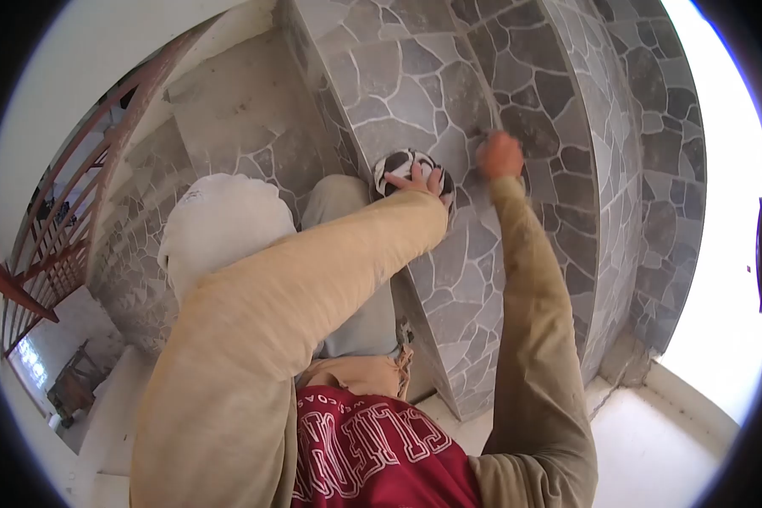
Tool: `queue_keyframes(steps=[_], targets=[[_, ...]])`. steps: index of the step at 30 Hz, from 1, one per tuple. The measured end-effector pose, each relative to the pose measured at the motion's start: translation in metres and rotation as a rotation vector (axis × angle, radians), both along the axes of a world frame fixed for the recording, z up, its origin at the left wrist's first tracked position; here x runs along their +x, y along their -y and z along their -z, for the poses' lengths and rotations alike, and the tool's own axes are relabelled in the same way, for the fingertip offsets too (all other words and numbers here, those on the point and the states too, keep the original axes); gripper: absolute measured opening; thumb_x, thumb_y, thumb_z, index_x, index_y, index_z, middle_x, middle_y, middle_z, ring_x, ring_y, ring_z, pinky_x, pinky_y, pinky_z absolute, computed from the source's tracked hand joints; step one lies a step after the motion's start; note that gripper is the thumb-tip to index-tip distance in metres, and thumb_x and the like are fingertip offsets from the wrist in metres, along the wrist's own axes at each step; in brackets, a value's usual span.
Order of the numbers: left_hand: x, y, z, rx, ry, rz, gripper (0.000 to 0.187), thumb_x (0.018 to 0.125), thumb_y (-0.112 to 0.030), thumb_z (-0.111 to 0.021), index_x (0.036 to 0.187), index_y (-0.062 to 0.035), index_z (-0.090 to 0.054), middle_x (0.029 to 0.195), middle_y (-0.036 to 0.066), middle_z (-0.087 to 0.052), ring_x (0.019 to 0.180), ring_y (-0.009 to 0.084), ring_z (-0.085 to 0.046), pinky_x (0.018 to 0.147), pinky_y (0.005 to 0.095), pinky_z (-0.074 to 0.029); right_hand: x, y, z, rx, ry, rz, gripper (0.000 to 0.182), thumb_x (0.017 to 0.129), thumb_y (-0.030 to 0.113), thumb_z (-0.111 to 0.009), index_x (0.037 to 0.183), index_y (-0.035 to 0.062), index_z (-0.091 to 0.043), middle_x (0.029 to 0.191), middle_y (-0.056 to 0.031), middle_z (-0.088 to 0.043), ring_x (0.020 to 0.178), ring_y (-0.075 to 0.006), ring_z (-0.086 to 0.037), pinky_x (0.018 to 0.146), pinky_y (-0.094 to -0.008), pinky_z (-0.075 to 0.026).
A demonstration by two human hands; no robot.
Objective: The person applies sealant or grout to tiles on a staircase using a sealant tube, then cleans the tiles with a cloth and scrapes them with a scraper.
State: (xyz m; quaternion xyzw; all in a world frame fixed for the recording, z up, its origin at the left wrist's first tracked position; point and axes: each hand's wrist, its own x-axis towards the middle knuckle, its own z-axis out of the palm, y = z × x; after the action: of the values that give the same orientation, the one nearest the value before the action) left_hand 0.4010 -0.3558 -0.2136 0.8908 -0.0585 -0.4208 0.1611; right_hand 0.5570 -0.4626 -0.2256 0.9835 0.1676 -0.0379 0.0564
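My left hand (421,182) rests with its fingers spread on a rounded black-and-white object (406,161), perhaps a patterned cloth or pad, which lies on a stair tread (461,254) of grey stone-pattern tile. My right hand (501,157) is closed and blurred by motion, close to the joint between that tread and the upright tiled face beside it. Whatever its fingers hold is too smeared to make out. Tan sleeves cover both my arms.
A white rounded cloth-like covering (224,220) sits over my knee at the left. Farther left runs a reddish-brown railing (102,161). More tiled steps (567,127) rise on the right, beside a white wall (728,254).
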Motion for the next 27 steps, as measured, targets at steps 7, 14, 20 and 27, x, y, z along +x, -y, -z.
queue_keyframes(steps=[7, 14, 20, 27], targets=[[-0.01, 0.0, -0.004, 0.012, 0.021, 0.05, 0.053, 0.101, -0.04, -0.034, 0.152, -0.036, -0.019, 0.162, 0.003, 0.003, 0.145, 0.0432, 0.0, 0.093, 0.0817, -0.027, 0.029, -0.005, -0.004, 0.002, 0.016, 0.057, 0.027, 0.077, 0.016, -0.058, 0.099, 0.003, -0.067, 0.102, -0.0224, -0.067, 0.098, -0.0415, -0.064, 0.085, -0.0485, -0.051], [0.004, -0.002, 0.019, -0.049, -0.022, -0.016, 0.049, 0.102, -0.043, -0.025, 0.151, -0.0387, -0.021, 0.161, 0.0, 0.003, 0.146, 0.0393, 0.002, 0.094, 0.0827, -0.027, 0.02, 0.037, 0.009, 0.346, -0.1, -0.191, 0.027, 0.078, 0.02, -0.063, 0.1, 0.0048, -0.068, 0.097, -0.0223, -0.068, 0.096, -0.0397, -0.064, 0.084, -0.0489, -0.05], [0.005, 0.003, 0.017, 0.001, 0.019, 0.008, 0.052, 0.101, -0.044, -0.032, 0.151, -0.0395, -0.02, 0.161, -0.001, 0.004, 0.146, 0.0396, 0.002, 0.092, 0.0831, -0.028, 0.005, 0.007, -0.011, 0.027, 0.026, 0.13, 0.022, 0.079, 0.015, -0.06, 0.098, 0.0101, -0.07, 0.096, -0.0211, -0.068, 0.097, -0.039, -0.064, 0.083, -0.0476, -0.052], [0.007, -0.005, 0.005, -0.086, 0.042, -0.008, 0.055, 0.098, -0.041, -0.038, 0.15, -0.0386, -0.021, 0.161, 0.001, 0.002, 0.146, 0.0416, 0.002, 0.093, 0.0838, -0.025, 0.01, -0.014, -0.005, 0.037, 0.051, 0.015, 0.022, 0.076, 0.013, -0.058, 0.094, 0.007, -0.07, 0.097, -0.0195, -0.068, 0.092, -0.0393, -0.066, 0.08, -0.0492, -0.053]])
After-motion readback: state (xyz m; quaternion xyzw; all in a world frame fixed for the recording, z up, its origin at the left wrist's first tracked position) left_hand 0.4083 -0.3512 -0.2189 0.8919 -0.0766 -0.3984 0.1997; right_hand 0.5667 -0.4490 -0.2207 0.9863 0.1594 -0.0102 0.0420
